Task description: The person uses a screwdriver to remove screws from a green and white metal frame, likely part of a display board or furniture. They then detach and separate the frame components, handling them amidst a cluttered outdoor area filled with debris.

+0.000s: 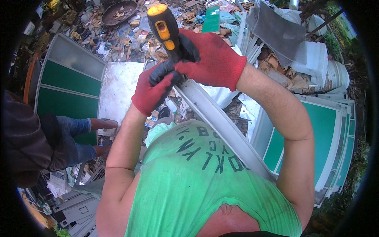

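My right hand, in a red glove with a black palm, is closed around the lower part of a tool with a chunky black-and-yellow handle. The handle's yellow butt points up toward me; the glove hides the tool's working end. Just below it, my left hand, gloved the same way, is closed at the upper end of a long white metal profile. Both hands touch each other there. From them the profile slopes down to the right across my green shirt, its lower end passing behind my right forearm.
Green-and-white framed panels are stacked at the right; another framed panel stands at the left. Near it is another person in a dark jacket. Scrap litter covers the ground ahead, with a round pan and white containers.
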`<state>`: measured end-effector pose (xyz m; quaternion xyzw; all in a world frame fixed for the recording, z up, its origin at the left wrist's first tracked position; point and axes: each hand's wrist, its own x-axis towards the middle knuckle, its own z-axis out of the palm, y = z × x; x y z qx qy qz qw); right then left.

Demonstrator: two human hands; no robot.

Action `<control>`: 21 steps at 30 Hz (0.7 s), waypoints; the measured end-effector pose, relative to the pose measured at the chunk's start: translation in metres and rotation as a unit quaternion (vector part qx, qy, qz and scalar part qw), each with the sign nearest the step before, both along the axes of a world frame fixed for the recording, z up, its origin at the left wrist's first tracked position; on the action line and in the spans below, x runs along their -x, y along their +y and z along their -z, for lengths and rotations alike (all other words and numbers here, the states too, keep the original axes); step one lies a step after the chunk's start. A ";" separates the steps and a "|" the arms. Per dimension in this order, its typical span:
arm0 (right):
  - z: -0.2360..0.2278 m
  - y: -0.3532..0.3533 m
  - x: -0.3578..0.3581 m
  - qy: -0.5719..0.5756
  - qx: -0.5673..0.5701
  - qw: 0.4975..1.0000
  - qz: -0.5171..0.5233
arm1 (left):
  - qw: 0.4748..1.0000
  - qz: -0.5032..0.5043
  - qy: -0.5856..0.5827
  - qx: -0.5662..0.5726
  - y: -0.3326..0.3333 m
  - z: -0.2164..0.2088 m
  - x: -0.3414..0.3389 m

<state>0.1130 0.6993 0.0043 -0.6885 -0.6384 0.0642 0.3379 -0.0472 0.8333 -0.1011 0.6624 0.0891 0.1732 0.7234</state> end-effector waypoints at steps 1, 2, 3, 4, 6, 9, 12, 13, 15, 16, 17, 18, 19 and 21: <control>0.001 0.000 0.000 0.001 -0.002 1.000 -0.003 | 1.000 0.000 -0.002 0.006 -0.001 0.000 0.000; 0.001 0.000 -0.001 0.007 0.000 1.000 -0.007 | 1.000 0.002 -0.002 0.016 -0.001 0.000 -0.001; 0.002 -0.001 -0.001 0.013 0.003 1.000 -0.011 | 1.000 0.005 -0.003 0.004 -0.001 0.000 -0.001; 0.002 -0.001 -0.003 0.019 0.005 1.000 -0.016 | 1.000 0.009 -0.003 -0.004 0.000 -0.001 0.000; 0.000 -0.001 -0.006 0.025 0.003 0.999 -0.041 | 1.000 0.013 -0.002 -0.018 0.001 -0.002 0.001; -0.004 0.000 -0.015 0.047 0.063 0.995 -0.067 | 0.999 0.014 -0.002 -0.036 0.001 -0.003 0.001; -0.008 0.004 -0.020 0.076 0.124 0.986 -0.081 | 1.000 0.019 -0.022 -0.009 -0.002 -0.001 -0.002; -0.009 0.004 -0.020 0.066 0.125 0.986 -0.084 | 0.998 0.018 -0.043 0.032 -0.006 0.001 -0.003; -0.011 0.005 -0.014 0.026 0.057 0.994 -0.090 | 0.997 0.025 -0.071 0.033 -0.007 0.004 -0.004; -0.012 0.006 -0.010 0.001 0.052 0.996 -0.067 | 0.996 0.032 -0.078 -0.007 -0.006 0.006 -0.004; -0.012 0.007 -0.003 0.060 -0.058 0.992 -0.094 | 0.996 0.032 -0.076 -0.043 -0.004 0.008 -0.004; -0.013 0.007 0.004 0.139 -0.098 0.983 -0.074 | 0.996 0.034 -0.056 -0.054 -0.003 0.011 -0.003; -0.014 0.008 0.013 0.267 -0.158 0.944 -0.111 | 0.997 0.029 -0.027 -0.061 -0.001 0.015 -0.001; -0.018 0.007 0.027 0.465 -0.218 0.847 -0.136 | 0.992 0.007 0.007 -0.126 0.001 0.024 0.000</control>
